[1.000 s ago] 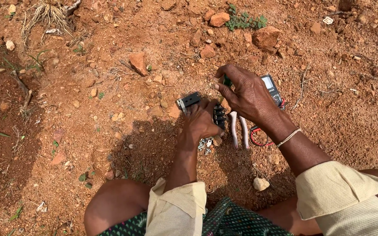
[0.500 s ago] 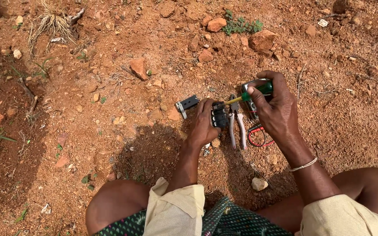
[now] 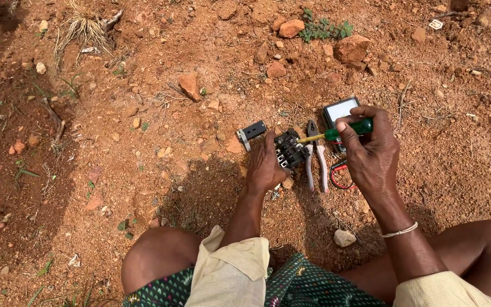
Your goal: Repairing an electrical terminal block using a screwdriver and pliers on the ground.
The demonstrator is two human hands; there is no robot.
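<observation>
The block part (image 3: 288, 152) sits on the ground (image 3: 143, 142), in the middle. The left hand (image 3: 264, 167) rests on it from 7 o'clock. A small clip part (image 3: 251, 133) lies just beside it at 10 o'clock. The pliers (image 3: 316, 162) lie just to its right, at 3 o'clock. The meter (image 3: 339, 111) lies behind the pliers, at 1 o'clock from the block. The right hand (image 3: 373, 153) is at 3 o'clock, past the pliers, and holds the screwdriver (image 3: 336, 134). Its tip points left at the block. A wire loop (image 3: 336, 176) lies under that hand. A small stone (image 3: 344, 237) lies near, at 5 o'clock. A big rock (image 3: 352, 48) lies far back, at 1 o'clock.
</observation>
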